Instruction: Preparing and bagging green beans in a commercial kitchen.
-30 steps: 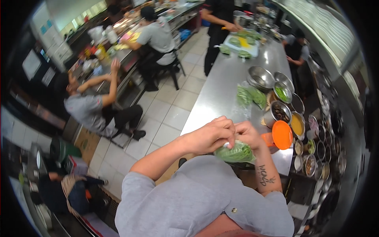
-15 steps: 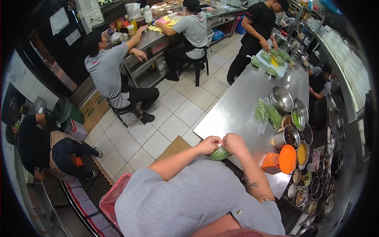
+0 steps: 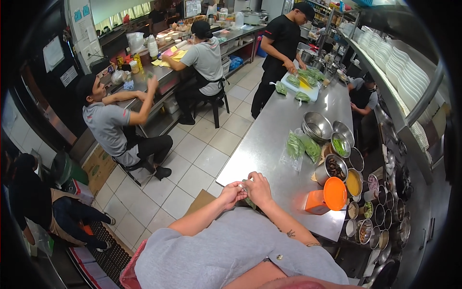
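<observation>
A busy restaurant kitchen: a long stainless steel prep counter (image 3: pixel 269 144) is running through it, metal bowls (image 3: pixel 317 126) and sauce pots (image 3: pixel 354 183) are lining one side, stacked white plates (image 3: pixel 385 50) are filling shelves, staff are working nearby.

A busy commercial kitchen here; pale square floor tiles (image 3: pixel 202 149) with dark grout run up the middle aisle; a long stainless steel counter (image 3: pixel 269 139) stretches away on the right, catching bright overhead light in soft glare; above it, a steel shelf (image 3: pixel 409 77) carries rows of stacked white plates (image 3: pixel 385 50); across the aisle, a second steel work bench (image 3: pixel 159 77) lines the left wall, with people seated and standing along it; a dark wall panel (image 3: pixel 53 96) with paper notices stands at far left; a black rubber mat (image 3: pixel 113 255) covers the floor at lower left; flattened cardboard (image 3: pixel 204 200) lies on the tiles nearby.
</observation>
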### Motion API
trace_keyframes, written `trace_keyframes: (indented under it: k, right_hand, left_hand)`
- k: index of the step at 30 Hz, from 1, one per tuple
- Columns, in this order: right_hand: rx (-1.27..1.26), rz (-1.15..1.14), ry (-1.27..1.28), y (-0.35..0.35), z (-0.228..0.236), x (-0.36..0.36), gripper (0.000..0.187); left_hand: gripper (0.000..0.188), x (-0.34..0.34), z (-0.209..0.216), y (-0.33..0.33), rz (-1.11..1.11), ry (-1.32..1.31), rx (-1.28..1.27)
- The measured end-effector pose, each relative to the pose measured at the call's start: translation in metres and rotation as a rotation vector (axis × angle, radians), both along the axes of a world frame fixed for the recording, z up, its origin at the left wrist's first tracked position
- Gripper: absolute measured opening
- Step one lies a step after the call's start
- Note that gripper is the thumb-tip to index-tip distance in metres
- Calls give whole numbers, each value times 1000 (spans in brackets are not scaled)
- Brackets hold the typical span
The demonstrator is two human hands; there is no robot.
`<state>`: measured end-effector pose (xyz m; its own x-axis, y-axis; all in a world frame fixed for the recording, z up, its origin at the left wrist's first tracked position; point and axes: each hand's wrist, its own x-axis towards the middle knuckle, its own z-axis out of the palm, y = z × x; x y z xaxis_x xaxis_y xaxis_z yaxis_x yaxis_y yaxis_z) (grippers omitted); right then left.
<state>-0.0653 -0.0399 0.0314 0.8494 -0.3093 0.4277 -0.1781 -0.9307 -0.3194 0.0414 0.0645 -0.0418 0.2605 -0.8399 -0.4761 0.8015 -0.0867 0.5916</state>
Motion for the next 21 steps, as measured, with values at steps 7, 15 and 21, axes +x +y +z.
trace_keyframes:
  k: [7, 15, 21]
  right_hand:
    - [196, -148, 87, 9, -11, -17, 10]
    - [236, -138, 155, 6, -10, -24, 17]
    - [148, -234, 95, 5, -27, -33, 11]
  left_hand:
    - [14, -13, -10, -17, 102, -1, 28]
    - [20, -21, -18, -21, 79, 152, 44]
    - [16, -29, -8, -25, 1, 85, 55]
